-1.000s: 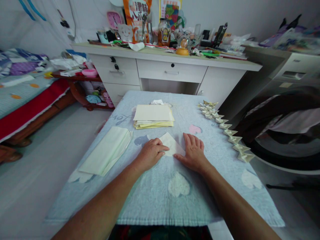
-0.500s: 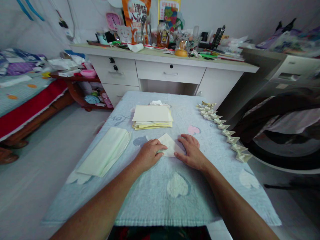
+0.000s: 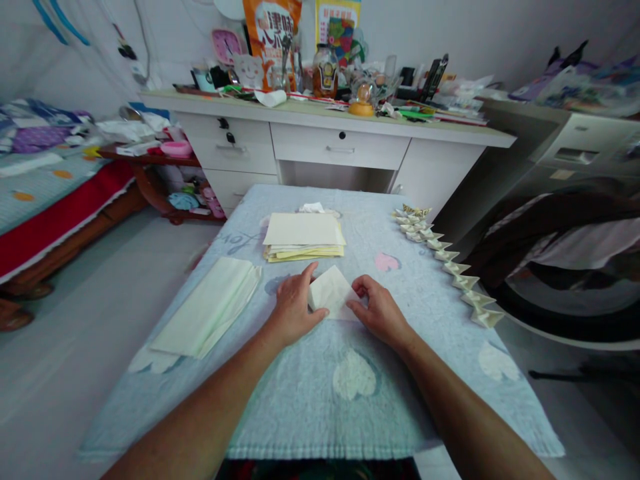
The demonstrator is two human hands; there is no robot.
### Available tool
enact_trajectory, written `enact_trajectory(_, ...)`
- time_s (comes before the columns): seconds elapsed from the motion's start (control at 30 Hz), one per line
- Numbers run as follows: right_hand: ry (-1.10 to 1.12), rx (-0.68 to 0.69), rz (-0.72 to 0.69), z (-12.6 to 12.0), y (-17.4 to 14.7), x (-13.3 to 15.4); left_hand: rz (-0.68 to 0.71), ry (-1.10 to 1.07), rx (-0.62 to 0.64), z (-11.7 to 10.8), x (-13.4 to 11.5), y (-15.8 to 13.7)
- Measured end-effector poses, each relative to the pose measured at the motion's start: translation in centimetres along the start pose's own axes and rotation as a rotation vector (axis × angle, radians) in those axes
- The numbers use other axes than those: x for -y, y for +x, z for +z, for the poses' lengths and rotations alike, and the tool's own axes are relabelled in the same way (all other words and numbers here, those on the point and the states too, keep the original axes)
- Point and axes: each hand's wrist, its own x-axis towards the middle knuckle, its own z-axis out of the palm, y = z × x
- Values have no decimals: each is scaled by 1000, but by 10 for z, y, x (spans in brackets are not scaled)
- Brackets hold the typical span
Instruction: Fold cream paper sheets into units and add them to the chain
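Observation:
A small folded sheet of cream paper [image 3: 332,292] lies on the cloth-covered table in front of me, its top corner pointing away and its left side a little raised. My left hand [image 3: 299,305] is at its left side, thumb along the lower edge and index finger up behind the left corner, holding the paper between them. My right hand [image 3: 380,308] pinches the right edge between thumb and curled fingers. Beyond my hands sits a stack of cream and yellow paper [image 3: 303,230]. A bundle of larger pale folded sheets [image 3: 207,310] rests to the left.
Along the table's right side runs a row of folded paper pieces [image 3: 455,268]. A crumpled white tissue [image 3: 312,208] is behind the stack. A cluttered white desk [image 3: 340,143] stands beyond the table, a washing machine [image 3: 575,150] at right, a bed [image 3: 65,180] at left.
My left hand has shifted slightly left and opened its thumb and index finger wider around the paper. The left side of the paper now shows raised. My right fingers have curled in at its edge.

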Motion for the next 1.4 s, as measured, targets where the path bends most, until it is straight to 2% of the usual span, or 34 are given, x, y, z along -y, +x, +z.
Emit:
enact_trajectory(0.13, 152, -15, 9, -1, 0, -3, -4, -186, -7, 1, -3, 0)
enact_trajectory(0.23, 301, -29, 40, -1, 2, -7, -36, -450, -40, 2, -5, -1)
enact_trajectory(0.3, 500, -37, 99, 0, 3, -10, -86, -643, -59, 3, -4, 0)
enact_trajectory(0.43, 913, -67, 193, 6, 5, -10, -198, -1009, -1, 3, -4, 3)
enact_trajectory(0.53, 1021, -87, 205, 10, 4, -6, -265, -1146, 45, 2, -7, 6)
enact_trajectory(0.67, 1067, -66, 180, 15, 3, -3, -294, -1182, 49, 1, -12, 7)
enact_trajectory(0.9, 1015, 129, 60, 11, -2, 2, -292, -1191, -2, 0, -9, 6)
enact_trajectory(1.03, 1071, 79, 44, 3, -3, 7, -279, -1161, -17, -4, -12, 6)
enact_trajectory(1.17, 1090, -2, 92, -1, -2, 2, -209, -1087, 70, -5, -15, 4)
enact_trajectory(1.4, 911, 14, 93, -2, 0, -1, -121, -988, 142, -1, -15, -2)
